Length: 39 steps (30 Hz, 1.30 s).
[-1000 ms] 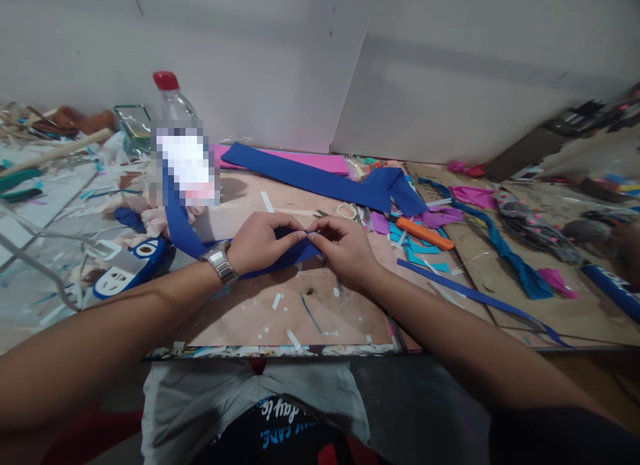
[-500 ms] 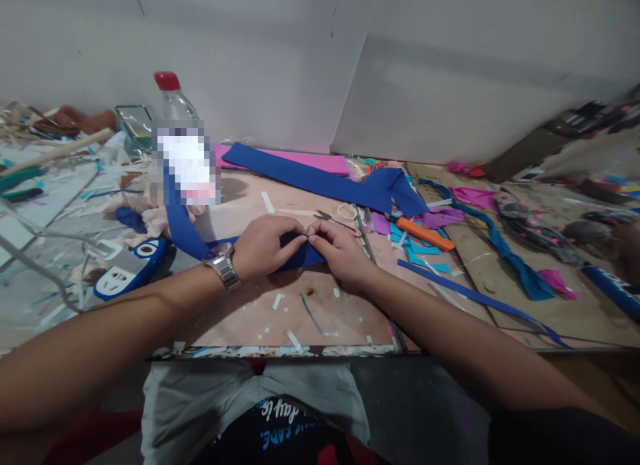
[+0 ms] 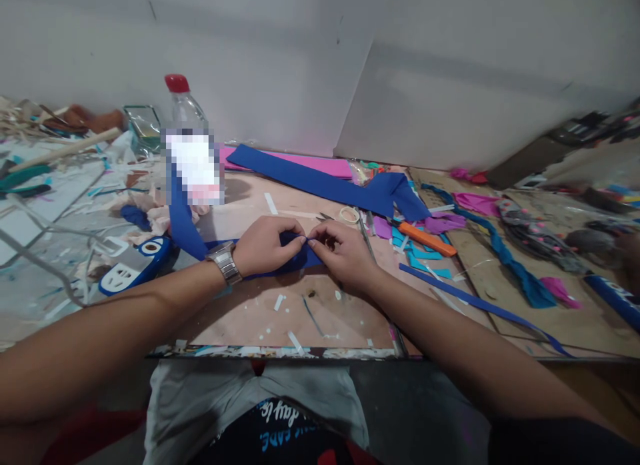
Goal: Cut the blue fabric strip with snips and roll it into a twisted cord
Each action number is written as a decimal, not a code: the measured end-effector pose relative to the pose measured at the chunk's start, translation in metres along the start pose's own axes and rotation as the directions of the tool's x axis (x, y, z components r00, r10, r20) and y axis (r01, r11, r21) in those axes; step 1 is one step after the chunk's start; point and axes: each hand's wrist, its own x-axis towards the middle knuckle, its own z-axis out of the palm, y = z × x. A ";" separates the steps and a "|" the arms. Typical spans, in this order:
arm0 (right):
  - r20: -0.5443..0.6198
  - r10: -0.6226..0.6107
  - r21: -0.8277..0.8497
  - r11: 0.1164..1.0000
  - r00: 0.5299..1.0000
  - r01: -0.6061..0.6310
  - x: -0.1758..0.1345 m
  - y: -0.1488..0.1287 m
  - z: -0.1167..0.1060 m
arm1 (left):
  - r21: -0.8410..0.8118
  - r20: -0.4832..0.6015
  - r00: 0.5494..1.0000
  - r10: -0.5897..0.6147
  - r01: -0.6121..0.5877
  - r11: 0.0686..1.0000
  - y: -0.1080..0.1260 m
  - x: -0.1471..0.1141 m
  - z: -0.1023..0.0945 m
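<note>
Both hands meet over a blue fabric strip (image 3: 295, 260) at the middle of the table. My left hand (image 3: 267, 246), with a metal watch (image 3: 226, 262) on its wrist, pinches the strip's edge between thumb and index finger. Right beside it, my right hand (image 3: 343, 253) pinches the same edge, the fingertips of both hands almost touching. From under my left wrist the strip runs left and up toward the plastic bottle (image 3: 187, 108). Parts of the strip are hidden behind my fingers. Scissors (image 3: 327, 218) lie partly covered just beyond my right hand.
Another wide blue strip (image 3: 310, 185) lies over pink material (image 3: 280, 160) near the wall. An orange cutter knife (image 3: 427, 238) sits right of my hands among cyan and purple scraps. A blue-and-white corded tool (image 3: 135, 265) lies at left. A narrow blue strip (image 3: 480, 306) crosses the right side.
My hands keep their pinch on the blue strip, with only slight finger movement. The whole view has shifted a little, so the bottle and table appear slightly further right.
</note>
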 end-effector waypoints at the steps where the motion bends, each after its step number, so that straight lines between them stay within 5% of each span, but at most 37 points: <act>1: 0.006 -0.011 -0.011 1.000 1.000 0.011 0.000 0.000 -0.001 | -0.009 -0.001 1.000 -0.006 0.006 1.000 0.000 0.000 0.000; 16: 0.034 -0.089 -0.041 0.995 0.995 0.090 0.001 0.001 -0.003 | 0.092 -0.010 0.997 0.071 -0.069 0.993 -0.001 -0.002 0.001; 23: 0.043 0.063 0.134 0.989 0.997 -0.068 -0.001 0.000 0.003 | 0.215 0.008 0.986 0.165 -0.163 0.963 -0.003 -0.002 0.003; 32: 0.139 0.318 0.458 0.819 0.938 -0.346 -0.001 -0.001 0.007 | 0.296 0.033 0.988 0.149 -0.152 0.943 -0.003 -0.001 0.005; 39: 0.129 0.283 0.379 0.872 0.951 -0.311 -0.001 0.002 0.006 | 0.295 0.023 0.988 0.151 -0.151 0.943 -0.005 -0.001 0.005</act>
